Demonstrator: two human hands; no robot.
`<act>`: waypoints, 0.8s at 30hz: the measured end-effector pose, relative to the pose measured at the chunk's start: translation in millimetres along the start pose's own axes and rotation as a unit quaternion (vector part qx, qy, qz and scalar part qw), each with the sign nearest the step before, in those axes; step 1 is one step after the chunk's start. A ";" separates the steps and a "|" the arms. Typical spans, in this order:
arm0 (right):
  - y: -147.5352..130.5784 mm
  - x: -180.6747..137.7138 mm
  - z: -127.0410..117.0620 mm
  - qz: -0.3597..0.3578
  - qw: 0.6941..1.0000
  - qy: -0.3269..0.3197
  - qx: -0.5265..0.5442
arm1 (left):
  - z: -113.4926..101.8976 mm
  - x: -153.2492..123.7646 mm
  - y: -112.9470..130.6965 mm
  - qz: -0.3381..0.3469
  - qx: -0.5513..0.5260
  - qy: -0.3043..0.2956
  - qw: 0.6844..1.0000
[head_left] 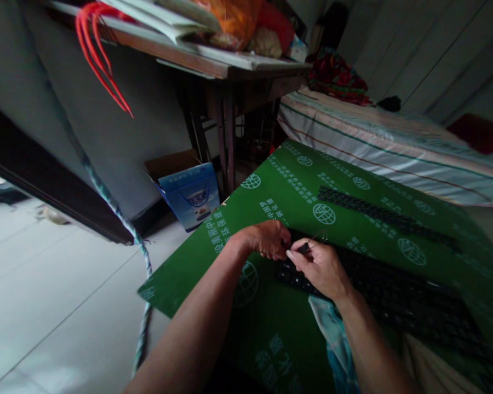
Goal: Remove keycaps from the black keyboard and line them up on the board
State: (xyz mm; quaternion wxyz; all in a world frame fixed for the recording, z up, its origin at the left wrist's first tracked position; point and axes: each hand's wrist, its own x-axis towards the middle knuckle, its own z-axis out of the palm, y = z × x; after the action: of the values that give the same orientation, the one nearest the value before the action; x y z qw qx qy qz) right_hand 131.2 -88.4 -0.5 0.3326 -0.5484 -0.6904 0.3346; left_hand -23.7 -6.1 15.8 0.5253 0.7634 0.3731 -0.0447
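Observation:
A black keyboard [398, 290] lies slanted across a green printed board [230, 224]. At its upper left corner my left hand [271, 239] is closed, the fingers curled; anything inside them is hidden. Right beside it, my right hand [320, 268] is closed around a small tool with a black handle and thin wire loops, which looks like a wire keycap puller [304, 248]. The wire loops point up and away from the keys. Farther back on the board, a long narrow band of small black keycap-like pieces [386, 213] is laid out.
A blue printed box [195, 194] stands on the floor by the board's left edge. Behind it is a cluttered table [217, 68] with red cords [101, 60] hanging off. A bed [378, 142] borders the far side. A twisted cloth rope [107, 197] hangs at left.

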 end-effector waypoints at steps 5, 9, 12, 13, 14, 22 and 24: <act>0.9 -0.2 1.7 -0.003 1.000 0.000 -0.009 | 1.1 2.0 -1.6 -0.002 -0.001 -0.005 1.000; -0.9 -0.8 2.6 -0.012 0.999 0.016 -0.041 | 1.3 3.9 -3.2 0.001 0.000 -0.008 1.000; -1.9 -0.9 4.1 -0.006 0.998 0.016 -0.058 | 0.9 4.8 -3.6 0.010 0.003 -0.011 1.000; -2.0 -0.9 4.5 -0.004 0.998 0.015 -0.062 | 0.8 4.9 -3.7 0.011 0.005 -0.009 1.000; -2.1 -0.9 4.9 -0.004 0.998 0.015 -0.065 | 0.8 4.9 -3.6 0.010 0.006 -0.006 1.000; -5.5 1.1 9.8 -0.019 0.994 0.031 -0.105 | 0.7 3.3 -0.2 0.005 0.005 0.002 1.000; -7.0 2.0 12.4 -0.016 0.992 0.038 -0.120 | 0.8 3.4 0.5 0.009 0.006 0.006 1.000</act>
State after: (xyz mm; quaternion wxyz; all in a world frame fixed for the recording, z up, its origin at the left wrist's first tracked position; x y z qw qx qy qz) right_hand 116.8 -88.8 -1.4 0.2955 -0.5852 -0.7215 0.2230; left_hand -20.7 -5.1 14.2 0.5184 0.7702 0.3696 -0.0379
